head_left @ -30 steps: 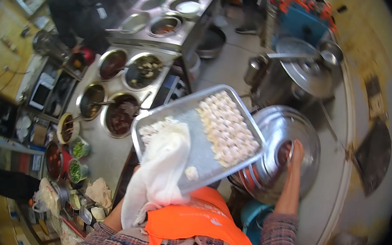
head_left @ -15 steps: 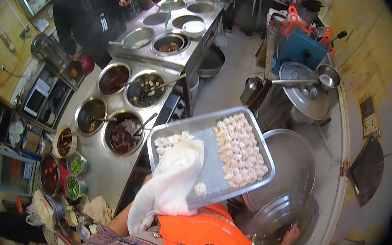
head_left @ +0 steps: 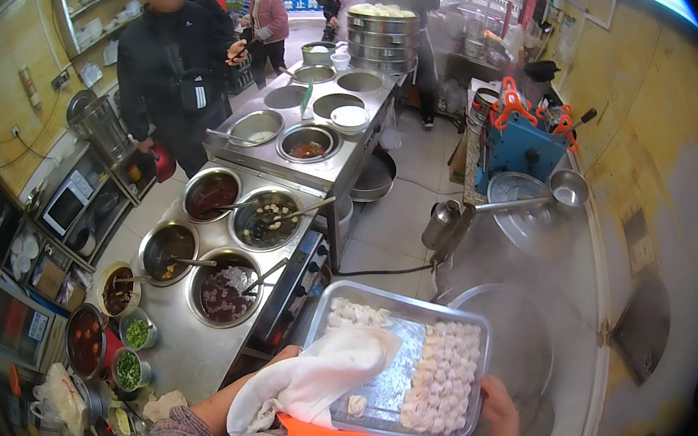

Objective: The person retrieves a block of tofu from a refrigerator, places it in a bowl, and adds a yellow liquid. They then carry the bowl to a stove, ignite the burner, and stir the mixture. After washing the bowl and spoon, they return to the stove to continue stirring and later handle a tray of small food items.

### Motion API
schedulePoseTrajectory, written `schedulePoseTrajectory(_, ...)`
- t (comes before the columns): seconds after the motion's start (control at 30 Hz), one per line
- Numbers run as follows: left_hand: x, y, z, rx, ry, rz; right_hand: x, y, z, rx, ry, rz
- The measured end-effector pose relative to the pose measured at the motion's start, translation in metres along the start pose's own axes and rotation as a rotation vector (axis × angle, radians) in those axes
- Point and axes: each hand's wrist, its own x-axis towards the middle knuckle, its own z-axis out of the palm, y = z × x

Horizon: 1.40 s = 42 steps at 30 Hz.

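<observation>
A rectangular metal tray (head_left: 402, 305) carries rows of raw white dumplings (head_left: 444, 376) on its right half and a few more at its far left corner. A white cloth (head_left: 313, 379) hangs over my left forearm and the tray's near left edge. My left hand (head_left: 286, 355) is mostly hidden under that cloth and grips the tray there. My right hand (head_left: 500, 404) holds the tray's right edge. The tray hangs level beside a large steaming pot (head_left: 525, 344).
To the left is a steel counter (head_left: 175, 354) with several round wells of sauces and soups with ladles. A person in a black jacket (head_left: 169, 48) stands at its far side. Stacked steamers (head_left: 380, 34), a blue machine (head_left: 521, 148) and a metal kettle (head_left: 440, 225) lie farther off.
My right hand has left the big round lid and come to the tray's right edge. The tray has come down and closer. The view has tilted up, and the pot now steams uncovered.
</observation>
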Motion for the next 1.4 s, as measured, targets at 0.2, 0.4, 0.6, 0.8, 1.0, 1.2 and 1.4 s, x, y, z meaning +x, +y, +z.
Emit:
schedulePoseTrajectory(0.2,-0.037,0.018,-0.003,-0.218,0.124,0.168,-0.009,0.017,0.038,0.335,-0.098,-0.044)
schedulePoseTrajectory(0.4,-0.094,-0.034,0.002,0.598,-0.003,0.241,-0.028,0.028,0.044,0.519,0.099,-0.209)
schedulePoseTrajectory(0.6,-0.095,-0.018,-0.042,0.128,0.638,-0.033,-0.032,-0.004,0.07,0.569,0.155,-0.398)
schedulePoseTrajectory(0.8,-0.035,-0.014,-0.027,0.866,0.197,0.201,-0.024,-0.022,0.137,0.868,0.053,-0.239)
schedulePoseTrajectory(1.0,0.014,-0.078,0.059,0.406,-0.016,0.264,-0.011,0.008,0.201,0.929,-0.013,-0.255)
schedulePoseTrajectory(1.2,-0.001,-0.053,0.045,-0.176,0.201,0.082,-0.038,-0.002,0.183,0.72,-0.082,-0.014)
schedulePoseTrajectory(1.4,-0.014,-0.012,0.011,-0.056,0.172,0.081,-0.008,-0.018,0.123,0.583,-0.264,-0.32)
